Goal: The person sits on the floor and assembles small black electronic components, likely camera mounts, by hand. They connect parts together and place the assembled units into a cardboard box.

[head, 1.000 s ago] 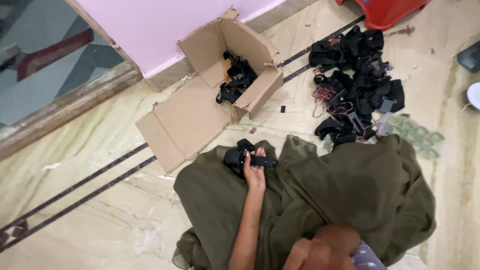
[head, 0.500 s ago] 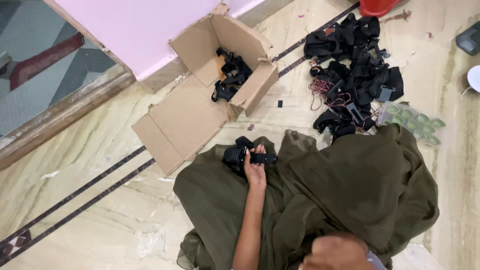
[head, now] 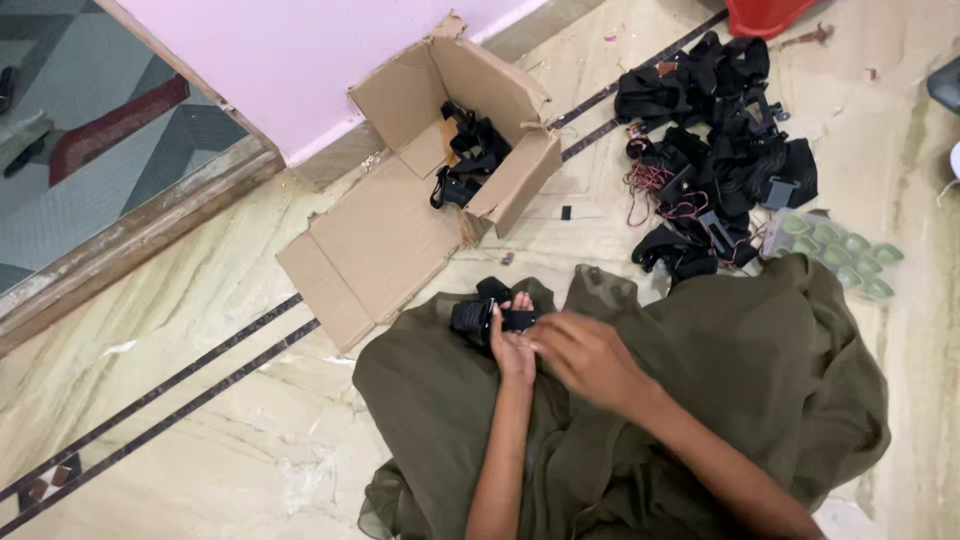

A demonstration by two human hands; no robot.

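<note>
Left hand (head: 511, 345) fingers curled round a black strap piece (head: 484, 314) on olive cloth (head: 740, 370), right hand (head: 585, 355) fingers loosely spread, touching it

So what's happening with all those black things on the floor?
A person sits on the floor with olive green cloth over their lap. Their left hand holds a small black strap piece on the lap, and the right hand reaches in beside it, fingers at its end. In front lies a torn-open cardboard box with a few black pieces inside. To the right is a pile of black parts with red wires, next to a clear tray of green pieces.
</note>
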